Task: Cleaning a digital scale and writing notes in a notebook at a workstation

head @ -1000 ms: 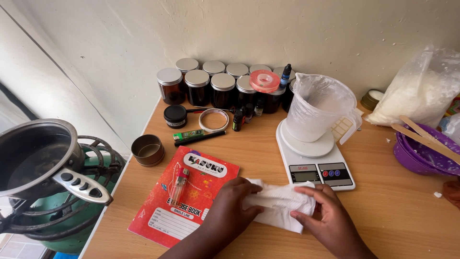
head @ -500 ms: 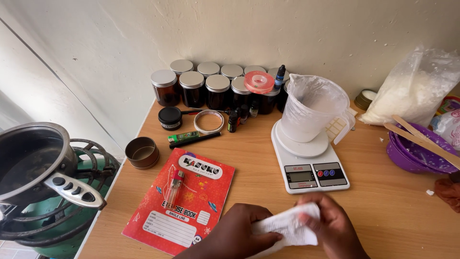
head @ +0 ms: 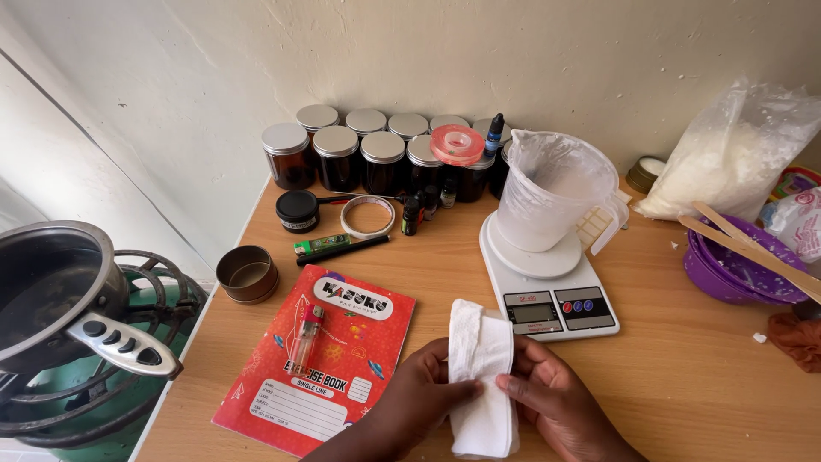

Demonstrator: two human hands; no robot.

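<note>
A folded white paper towel (head: pixel 481 376) stands upright above the wooden table's (head: pixel 676 376) front edge, pinched from both sides. My left hand (head: pixel 419 400) grips its left edge and my right hand (head: pixel 554 400) holds its right edge. Just left of my hands lies a red exercise book (head: pixel 342 376) with a clear red lighter (head: pixel 306 335) on top. Right behind the towel sits a white digital scale (head: pixel 547 295) carrying a frosted plastic measuring jug (head: pixel 552 192).
Several dark jars with silver lids (head: pixel 338 154) line the wall, with tape rolls (head: pixel 368 216), small bottles and a pen. A small tin (head: pixel 247 274) sits left. A pot (head: pixel 47 287) rests on a gas burner off the table's left. Bag of white flakes (head: pixel 727 158) and purple bowl (head: pixel 735 269) at right.
My hands lifted the towel off the table, folded it narrower and turned it upright. The view shifted slightly down and nearer.
</note>
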